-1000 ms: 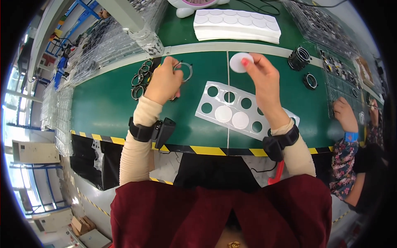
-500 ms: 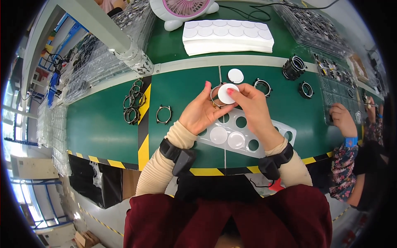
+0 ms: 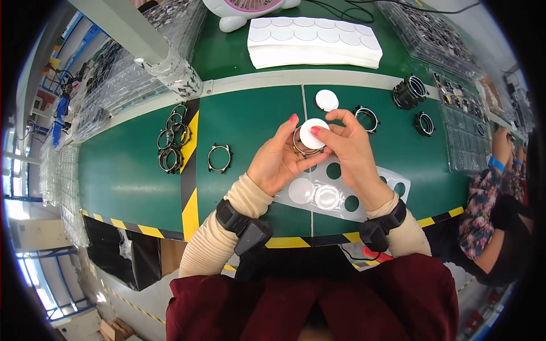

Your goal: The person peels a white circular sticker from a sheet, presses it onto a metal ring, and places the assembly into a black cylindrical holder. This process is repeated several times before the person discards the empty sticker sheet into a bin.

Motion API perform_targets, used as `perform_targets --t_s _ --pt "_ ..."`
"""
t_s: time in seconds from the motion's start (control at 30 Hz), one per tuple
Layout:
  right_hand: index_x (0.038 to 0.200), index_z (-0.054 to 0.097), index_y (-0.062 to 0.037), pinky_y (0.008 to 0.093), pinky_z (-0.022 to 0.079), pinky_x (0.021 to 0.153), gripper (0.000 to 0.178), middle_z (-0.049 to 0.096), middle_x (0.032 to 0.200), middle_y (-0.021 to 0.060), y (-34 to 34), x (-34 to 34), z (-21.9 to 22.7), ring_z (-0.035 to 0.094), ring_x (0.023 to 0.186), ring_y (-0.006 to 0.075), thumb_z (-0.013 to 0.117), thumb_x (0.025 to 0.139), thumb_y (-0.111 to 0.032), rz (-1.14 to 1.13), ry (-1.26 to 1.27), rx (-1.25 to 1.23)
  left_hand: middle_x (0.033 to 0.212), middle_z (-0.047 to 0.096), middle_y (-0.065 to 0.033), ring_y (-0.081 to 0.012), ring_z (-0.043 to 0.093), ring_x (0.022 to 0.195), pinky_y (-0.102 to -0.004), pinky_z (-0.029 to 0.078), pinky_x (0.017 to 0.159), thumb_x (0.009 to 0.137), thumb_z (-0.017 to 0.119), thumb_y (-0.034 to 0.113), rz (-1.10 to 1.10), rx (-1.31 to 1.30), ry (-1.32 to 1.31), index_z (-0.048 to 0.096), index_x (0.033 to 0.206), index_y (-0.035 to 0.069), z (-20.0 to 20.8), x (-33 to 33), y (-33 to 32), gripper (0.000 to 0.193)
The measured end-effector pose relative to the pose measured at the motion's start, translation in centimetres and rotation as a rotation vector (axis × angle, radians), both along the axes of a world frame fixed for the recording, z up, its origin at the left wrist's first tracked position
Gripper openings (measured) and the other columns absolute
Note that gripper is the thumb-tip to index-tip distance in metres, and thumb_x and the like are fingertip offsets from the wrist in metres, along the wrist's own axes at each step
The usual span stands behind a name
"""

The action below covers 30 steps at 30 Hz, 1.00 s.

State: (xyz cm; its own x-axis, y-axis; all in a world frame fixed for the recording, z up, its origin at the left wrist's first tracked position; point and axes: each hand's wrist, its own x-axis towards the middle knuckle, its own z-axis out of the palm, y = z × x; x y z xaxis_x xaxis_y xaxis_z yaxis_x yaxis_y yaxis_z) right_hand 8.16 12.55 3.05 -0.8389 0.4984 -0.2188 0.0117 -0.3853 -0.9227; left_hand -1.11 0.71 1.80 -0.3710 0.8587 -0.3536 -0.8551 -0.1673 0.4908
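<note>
My left hand [image 3: 277,162] holds a thin metal watch-case-like ring [image 3: 296,146] between thumb and fingers. My right hand [image 3: 357,156] presses a round white disc [image 3: 313,130] against it with the thumb. The disc covers most of the ring's opening. Whether it sits inside the rim or on top of it, I cannot tell. Beneath my hands lies a clear sheet [image 3: 341,211] with round cut-outs and a couple of white discs [image 3: 300,191] on it. Another white disc [image 3: 326,99], perhaps a small stack, rests just beyond my right hand.
To the left are a single ring [image 3: 209,159] and a pile of rings [image 3: 170,138]. A ring [image 3: 375,120], a dark ring stack [image 3: 405,94] and a black ring [image 3: 419,126] stand right. Behind are white label sheets [image 3: 313,57] and a fan [image 3: 233,23]. A co-worker sits beside a clear tray [image 3: 463,136].
The view has shifted slightly. My hands still hold the disc to the ring, with its angle a little changed. At the right, the co-worker's hand has drawn back from the clear tray.
</note>
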Motion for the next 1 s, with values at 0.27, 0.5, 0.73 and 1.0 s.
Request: perform_targets --t_s 0.27,0.5,0.73,1.0 --pt "0.103 0.045 -0.0052 0.0209 0.045 0.062 0.029 0.062 0.086 0.0089 -0.6 0.1 -0.5 0.059 0.078 0.0112 0.062 0.080 -0.002 0.057 0.039 0.073 0.102 0.056 -0.0117 -0.0212 0.058 0.095 -0.0400 0.050 0.088 0.092 0.047 0.031 -0.007 -0.014 -0.011 0.049 0.104 0.000 0.0 0.1 -0.1 0.034" --pt "0.102 0.043 -0.0053 0.0218 0.046 0.063 0.030 0.063 0.084 0.0092 -0.9 -0.1 -1.0 0.060 0.077 0.0117 0.062 0.079 0.000 0.018 0.050 0.193 0.108 0.056 -0.0127 -0.0209 0.057 0.099 -0.0355 0.050 0.087 0.093 0.042 0.034 -0.012 -0.014 0.007 0.049 0.109 0.002 -0.3 0.0 -0.2 0.036" --pt "0.098 0.043 -0.0056 0.0209 0.046 0.061 0.028 0.063 0.082 0.0091 -1.1 -0.2 -1.1 0.060 0.075 0.0116 0.063 0.079 0.000 -0.012 0.046 0.210 0.107 0.056 -0.0123 -0.0204 0.057 0.098 -0.0353 0.050 0.086 0.093 0.042 0.034 -0.002 -0.014 -0.002 0.049 0.108 0.003 -0.3 0.0 -0.1 0.035" --pt "0.094 0.044 -0.0050 0.0201 0.047 0.061 0.024 0.063 0.083 0.0088 -1.0 -0.3 -1.6 0.061 0.074 0.0116 0.061 0.080 0.001 0.015 0.021 0.333 0.106 0.057 -0.0119 -0.0199 0.057 0.098 -0.0353 0.050 0.086 0.093 0.043 0.033 -0.014 -0.025 0.000 0.049 0.107 0.003 -0.2 0.0 -0.1 0.033"
